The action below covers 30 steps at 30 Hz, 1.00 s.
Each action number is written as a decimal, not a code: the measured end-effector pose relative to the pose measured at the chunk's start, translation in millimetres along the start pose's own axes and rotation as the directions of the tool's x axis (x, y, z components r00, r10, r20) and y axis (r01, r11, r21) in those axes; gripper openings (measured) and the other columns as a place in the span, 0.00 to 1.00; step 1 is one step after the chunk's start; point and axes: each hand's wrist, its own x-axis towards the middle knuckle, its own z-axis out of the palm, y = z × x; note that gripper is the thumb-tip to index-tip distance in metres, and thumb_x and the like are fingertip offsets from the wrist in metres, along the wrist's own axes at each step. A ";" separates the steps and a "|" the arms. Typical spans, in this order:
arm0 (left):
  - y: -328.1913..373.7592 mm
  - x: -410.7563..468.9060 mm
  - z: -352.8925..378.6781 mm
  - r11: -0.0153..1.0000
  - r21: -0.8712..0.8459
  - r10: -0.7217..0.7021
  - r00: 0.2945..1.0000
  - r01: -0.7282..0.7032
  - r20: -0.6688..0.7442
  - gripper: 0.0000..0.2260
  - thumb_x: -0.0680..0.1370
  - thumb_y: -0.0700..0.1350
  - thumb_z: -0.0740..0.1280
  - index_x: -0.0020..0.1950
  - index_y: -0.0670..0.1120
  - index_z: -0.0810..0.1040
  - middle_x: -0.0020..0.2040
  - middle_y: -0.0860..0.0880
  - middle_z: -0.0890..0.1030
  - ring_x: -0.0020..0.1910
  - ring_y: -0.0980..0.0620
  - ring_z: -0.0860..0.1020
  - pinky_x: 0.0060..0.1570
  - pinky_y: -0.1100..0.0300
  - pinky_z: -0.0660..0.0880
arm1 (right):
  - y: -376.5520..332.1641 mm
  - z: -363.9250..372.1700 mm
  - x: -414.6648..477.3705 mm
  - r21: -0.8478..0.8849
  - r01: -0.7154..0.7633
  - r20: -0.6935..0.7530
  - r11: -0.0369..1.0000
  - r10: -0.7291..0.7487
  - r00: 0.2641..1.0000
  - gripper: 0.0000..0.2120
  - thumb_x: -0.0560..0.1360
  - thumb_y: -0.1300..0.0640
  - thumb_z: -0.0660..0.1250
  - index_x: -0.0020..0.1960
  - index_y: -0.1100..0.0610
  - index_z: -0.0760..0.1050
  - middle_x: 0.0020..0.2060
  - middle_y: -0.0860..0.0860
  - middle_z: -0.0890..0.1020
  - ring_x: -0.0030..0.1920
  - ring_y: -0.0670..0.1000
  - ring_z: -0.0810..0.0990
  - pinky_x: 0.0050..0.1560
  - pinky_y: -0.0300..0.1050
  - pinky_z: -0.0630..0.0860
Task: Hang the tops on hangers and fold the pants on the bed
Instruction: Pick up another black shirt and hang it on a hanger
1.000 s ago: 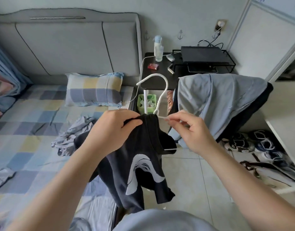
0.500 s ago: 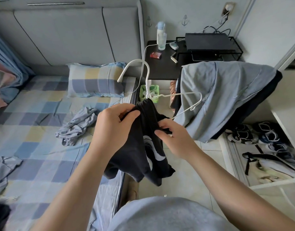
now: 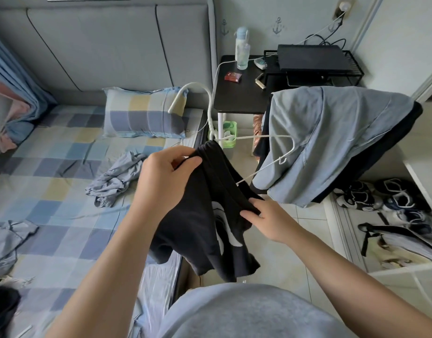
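The black T-shirt (image 3: 198,228) with a white print hangs in the air over the edge of the bed (image 3: 51,167), held up between both hands. The left hand (image 3: 166,176) has its fingers and thumb curled tightly round the bunched collar. The right hand (image 3: 266,220) sits lower and nearer the body, pinching a fold of the shirt's fabric between thumb and fingertips.

A white hanger (image 3: 211,111) rises out of the collar just beyond the left hand, its hook curving up and to the left. One arm of the hanger pokes out bare to the right, and the wire under it runs back into the shirt. The other arm seems to be inside the shirt, though the cloth hides it (so whether the left hand also grasps the hanger's neck cannot be told).

On the checked sheet lie a crumpled grey-blue garment (image 3: 115,179) near the pillow (image 3: 144,113) and another garment (image 3: 5,240) at the left edge. A black nightstand (image 3: 237,93) carries a bottle (image 3: 241,50), and a grey-blue top (image 3: 332,142) hangs draped over something dark beside it.
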 end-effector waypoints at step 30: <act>-17.2 -11.2 -51.9 0.991 0.132 -0.026 0.975 -0.003 0.222 0.22 0.77 0.49 0.71 0.34 0.78 0.77 0.45 0.46 0.85 0.43 0.42 0.81 0.40 0.64 0.73 | -1.6 -78.0 -5.5 0.017 0.077 -0.294 0.997 -0.069 0.953 0.08 0.80 0.51 0.65 0.52 0.51 0.82 0.41 0.45 0.83 0.42 0.50 0.80 0.47 0.51 0.76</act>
